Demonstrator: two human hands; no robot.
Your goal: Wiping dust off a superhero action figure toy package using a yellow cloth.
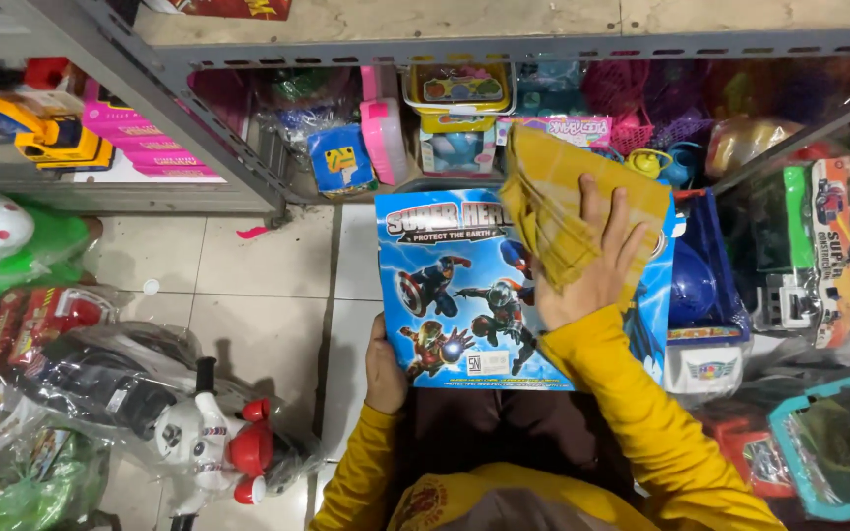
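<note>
left hand (384,372) grips the lower left edge of the blue toy box (464,295), fingers tucked behind it, thumb side showing, holding it up flat toward the camera over the person's lap. right hand (594,264) lies spread wide and flat, palm down, pressing a yellow checked cloth (548,202) against the upper right part of the box front; the cloth bunches above and left of the fingers and hangs past the box's top edge. so the box sits between the two hands, left one under its corner, right one on top of its face, both in yellow sleeves (632,403). behind the box runs a grey metal shelf (504,49) packed with toys: a pink case (386,138) and a yellow tray of small toys (456,88) just above the box's top edge. right of the box, touching or just beside it, a blue and white toy truck (705,315). down left on the tiled floor (258,285), well apart from the hands, a white and red ride-on toy (213,438) wrapped in clear plastic, and a green plastic toy (2,241) near the left edge.
</note>
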